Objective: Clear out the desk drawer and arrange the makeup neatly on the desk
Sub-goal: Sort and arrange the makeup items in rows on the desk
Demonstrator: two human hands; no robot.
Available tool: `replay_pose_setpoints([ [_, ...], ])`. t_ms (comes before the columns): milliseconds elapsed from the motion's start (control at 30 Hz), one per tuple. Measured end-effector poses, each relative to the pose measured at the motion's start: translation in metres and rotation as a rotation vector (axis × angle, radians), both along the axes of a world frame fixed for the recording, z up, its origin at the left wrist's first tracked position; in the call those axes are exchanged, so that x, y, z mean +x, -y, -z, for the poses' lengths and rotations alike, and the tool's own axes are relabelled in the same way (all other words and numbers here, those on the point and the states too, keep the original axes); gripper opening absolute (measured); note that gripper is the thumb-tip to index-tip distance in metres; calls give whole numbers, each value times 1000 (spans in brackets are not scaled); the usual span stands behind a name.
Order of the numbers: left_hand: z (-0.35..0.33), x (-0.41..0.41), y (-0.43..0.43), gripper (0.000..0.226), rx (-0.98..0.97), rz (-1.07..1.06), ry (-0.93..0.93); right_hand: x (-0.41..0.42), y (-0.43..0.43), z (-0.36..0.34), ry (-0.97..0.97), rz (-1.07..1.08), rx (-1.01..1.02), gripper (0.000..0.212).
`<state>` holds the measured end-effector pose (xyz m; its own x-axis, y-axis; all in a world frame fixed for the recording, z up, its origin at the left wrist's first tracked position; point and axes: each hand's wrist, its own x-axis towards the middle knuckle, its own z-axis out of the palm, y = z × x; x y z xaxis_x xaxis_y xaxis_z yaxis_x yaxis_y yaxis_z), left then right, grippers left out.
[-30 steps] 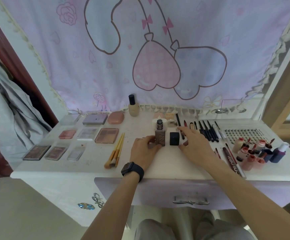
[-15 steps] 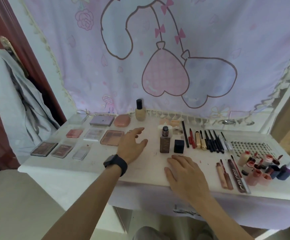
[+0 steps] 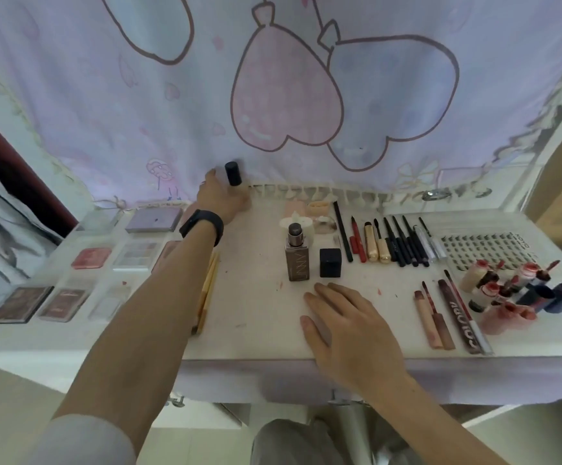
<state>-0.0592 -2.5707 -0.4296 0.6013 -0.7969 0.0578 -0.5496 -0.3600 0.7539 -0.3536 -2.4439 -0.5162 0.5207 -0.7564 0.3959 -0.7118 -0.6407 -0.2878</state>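
My left hand (image 3: 223, 196) reaches to the back of the white desk (image 3: 259, 317) and grips a foundation bottle (image 3: 233, 174) with a black cap; the bottle's body is hidden by my fingers. My right hand (image 3: 346, 323) lies flat and open on the desk near its front edge. Just beyond it stand a brown foundation bottle (image 3: 298, 260) and a black cube-shaped cap (image 3: 330, 262). Palettes (image 3: 91, 258) lie in rows at the left. Pencils and mascaras (image 3: 390, 243) lie side by side at the right.
Wooden-handled brushes (image 3: 209, 283) lie partly under my left forearm. Lip tubes and small bottles (image 3: 514, 290) crowd the right end, with a sheet of lashes (image 3: 487, 248) behind. A pink curtain (image 3: 272, 95) hangs along the desk's back. The drawer front (image 3: 306, 384) sits below the edge.
My left hand moved from the middle of the desk to the back and took hold of the black-capped bottle. My right hand came back from the black cube cap to rest flat near the front edge.
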Motion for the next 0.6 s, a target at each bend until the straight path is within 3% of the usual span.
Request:
replay_pose_setpoints([
  [67, 4, 0, 8, 86, 50, -51, -29, 1, 0, 0, 7, 0, -15, 47],
  [167, 11, -1, 13, 47, 158, -114, 84, 1, 1, 1, 20, 10, -18, 46],
  [200, 13, -2, 13, 43, 164, -130, 124, 1, 1, 1, 22, 10, -16, 46],
  [300, 15, -6, 8, 56, 135, -169, 179, 1, 1, 0, 23, 13, -17, 46],
  [400, 15, -2, -3, 47, 99, -120, 170, 1, 2, -2, 13, 14, -15, 47],
  [467, 13, 2, -17, 37, 38, -79, 102, 1, 2, -2, 12, 9, -8, 48],
  [600, -2, -5, -56, 45, -246, -64, -122, 1, 1, -5, 17, 9, -36, 46],
])
